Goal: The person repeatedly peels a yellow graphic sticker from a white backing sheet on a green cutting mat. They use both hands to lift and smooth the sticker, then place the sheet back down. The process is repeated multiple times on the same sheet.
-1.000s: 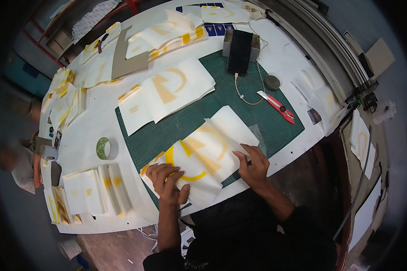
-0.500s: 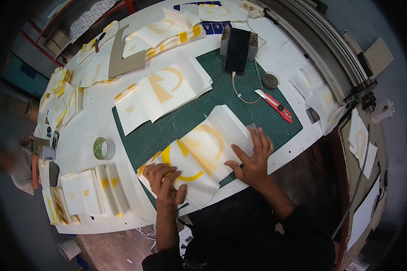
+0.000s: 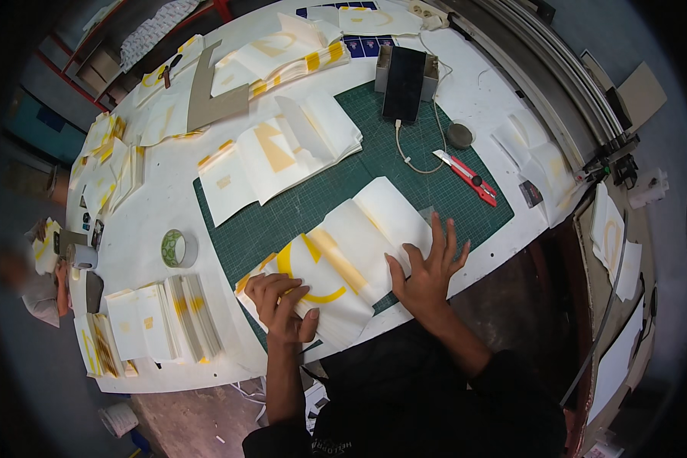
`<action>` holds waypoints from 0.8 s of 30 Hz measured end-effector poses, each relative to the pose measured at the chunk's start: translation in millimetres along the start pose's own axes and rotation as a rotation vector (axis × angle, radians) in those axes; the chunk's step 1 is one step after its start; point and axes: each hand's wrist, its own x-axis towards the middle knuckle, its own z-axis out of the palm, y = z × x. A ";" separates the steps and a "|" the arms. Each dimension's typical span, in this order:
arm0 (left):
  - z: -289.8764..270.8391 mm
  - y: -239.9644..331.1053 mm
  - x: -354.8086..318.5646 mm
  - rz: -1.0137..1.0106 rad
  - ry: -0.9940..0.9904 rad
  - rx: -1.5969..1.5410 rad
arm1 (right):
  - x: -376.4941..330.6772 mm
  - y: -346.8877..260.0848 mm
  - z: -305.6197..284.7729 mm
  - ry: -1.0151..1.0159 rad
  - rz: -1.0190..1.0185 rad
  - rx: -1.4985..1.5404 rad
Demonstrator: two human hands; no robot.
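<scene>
A pile of white printed sheets [image 3: 362,229] with yellow and orange shapes lies creased at the near edge of the green cutting mat [image 3: 466,198]. My left hand [image 3: 282,305] is closed on its left end, fingers bent and side by side, thumb a little apart. At the right end my right hand [image 3: 429,278] is open, fingers spread, fingertips at the paper's near right edge. The paper bulges in folds between my hands. Farther back on the mat lies a second pile of printed sheets [image 3: 282,153], one flap standing up. A red utility knife [image 3: 469,179] lies to its right.
A cabled black phone [image 3: 403,85] leans on a box beside a round dark tin [image 3: 459,136]. Left of the mat are a tape roll [image 3: 179,249] and stacked folded sheets [image 3: 160,320]. A metal rail [image 3: 557,76] borders the right. Another person [image 3: 42,282] works far left.
The sheet's right part has buckled, hiding most of its orange print. My right hand's fingers have spread and lifted. A flap on the farther pile has risen. My left hand stays nearly still.
</scene>
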 end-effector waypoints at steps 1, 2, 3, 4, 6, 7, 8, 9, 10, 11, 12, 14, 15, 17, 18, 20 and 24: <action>0.0 -0.3 -0.2 0.003 -0.002 0.002 | 0.7 -0.6 0.9 -0.013 0.008 -0.003; 0.0 -0.3 -0.4 0.003 -0.001 0.002 | 1.1 -1.7 1.5 -0.026 0.016 -0.006; 0.1 -0.3 -0.6 0.004 0.000 0.002 | 1.2 -4.1 0.8 -0.049 0.027 0.006; 0.2 -0.3 -0.7 0.005 0.001 0.002 | 1.2 -7.7 -1.0 -0.072 0.037 0.019; -0.7 0.6 0.6 0.009 0.004 -0.004 | 0.9 -14.1 -1.7 -0.084 0.032 0.020; -0.7 0.9 1.5 0.011 0.006 -0.007 | 0.8 -16.8 -1.4 -0.072 0.016 0.007; -0.6 1.0 1.7 0.016 0.007 -0.002 | -0.3 -19.1 -0.5 -0.062 0.000 -0.003; -0.1 1.1 2.3 0.021 0.009 0.003 | 0.1 -20.0 0.8 -0.050 0.024 -0.010; -0.3 1.1 2.1 0.027 0.011 0.008 | 1.5 -20.3 2.5 -0.037 0.048 -0.017; -0.3 1.1 2.0 0.027 0.008 0.008 | 2.8 -20.2 3.3 -0.022 0.072 -0.026; -0.4 1.1 1.7 0.027 0.005 0.008 | 2.6 -19.9 4.0 -0.035 0.072 -0.027; -0.5 0.3 1.4 0.027 -0.001 0.004 | 2.5 -18.8 4.8 -0.061 0.072 -0.035; -0.1 -0.5 1.2 0.027 -0.003 -0.001 | 2.0 -19.9 4.7 -0.058 0.069 -0.009; -0.3 -0.9 0.6 0.025 -0.006 -0.003 | 0.5 -25.2 3.9 -0.053 0.059 0.048; -0.9 -0.7 0.2 0.024 -0.005 0.000 | 2.3 -27.7 1.7 -0.037 0.048 0.047; -2.6 -0.6 -0.8 0.018 -0.008 0.003 | 6.8 -34.7 -5.4 -0.009 0.024 0.051; -2.2 -0.5 -2.0 0.012 -0.028 0.007 | 3.4 -50.6 -18.5 -0.003 -0.169 0.408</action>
